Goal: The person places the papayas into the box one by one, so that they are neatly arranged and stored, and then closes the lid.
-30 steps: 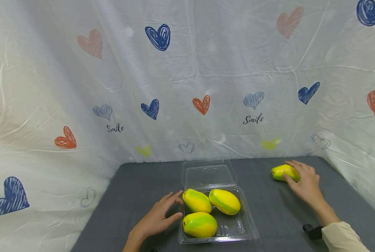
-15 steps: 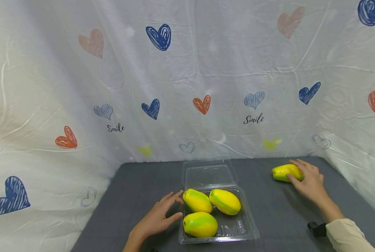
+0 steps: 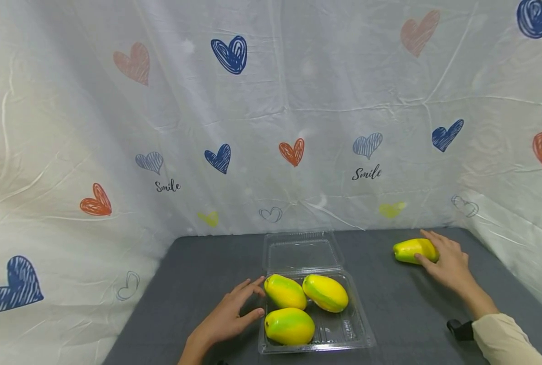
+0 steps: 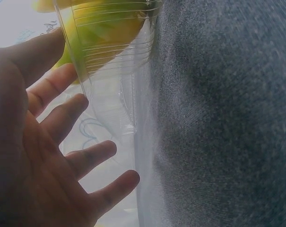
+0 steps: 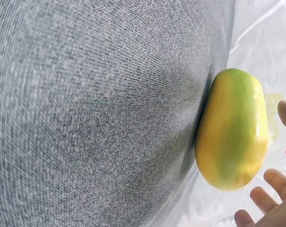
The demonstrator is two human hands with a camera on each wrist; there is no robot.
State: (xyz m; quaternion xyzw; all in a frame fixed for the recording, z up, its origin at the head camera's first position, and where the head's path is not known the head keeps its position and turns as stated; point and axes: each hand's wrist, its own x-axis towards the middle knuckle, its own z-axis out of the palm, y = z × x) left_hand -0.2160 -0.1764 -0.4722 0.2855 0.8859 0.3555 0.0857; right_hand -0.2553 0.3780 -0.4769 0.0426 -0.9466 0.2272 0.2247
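Note:
Three yellow-green papayas lie in a clear plastic clamshell box (image 3: 359,324): one at the left back (image 3: 285,292), one at the right back (image 3: 325,293), one in front (image 3: 289,326). My left hand (image 3: 227,314) is at the box's left side, fingers spread, fingertips at the rim; the left wrist view shows the rim (image 4: 69,45) by the thumb and fingers. Further right, a single papaya (image 3: 408,251) lies on the grey cloth. My right hand (image 3: 451,261) is over its right end. In the right wrist view, the fingers are spread and look apart from the papaya (image 5: 232,130).
The box's clear lid (image 3: 304,253) lies folded back behind it. A grey cloth (image 3: 207,274) covers the table. Behind hangs a white curtain (image 3: 253,101) printed with hearts. A black strap (image 3: 460,330) shows by the right sleeve (image 3: 503,337).
My right hand has shifted slightly right, showing more of the papaya, which stays nearly in place. My left hand and the box have not moved.

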